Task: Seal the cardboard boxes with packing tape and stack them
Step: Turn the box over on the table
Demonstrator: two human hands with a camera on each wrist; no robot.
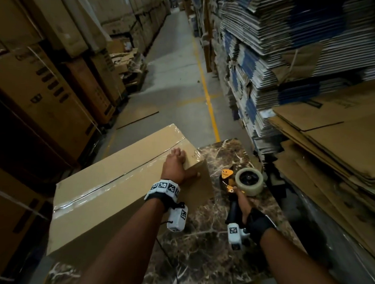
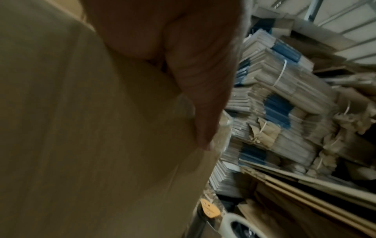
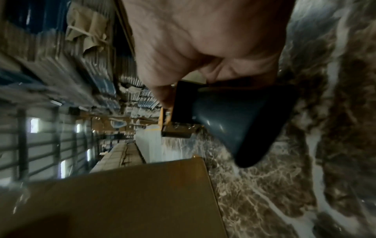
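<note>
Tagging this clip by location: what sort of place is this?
Most likely a warehouse: tall stacks of cartons line a concrete aisle with a yellow floor line, and bundles of flattened cardboard are piled on the right.

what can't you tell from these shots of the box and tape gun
Head view: the cardboard box hides its underside and far faces, so taping there is unknown.
Head view: the left hand covers the box's near corner.
Right wrist view: the right hand and tape dispenser handle block the tape roll.
Left wrist view: blurred; the bottom edge cuts off the tape dispenser.
Head view: print on the stacked cartons is too dark to read.
</note>
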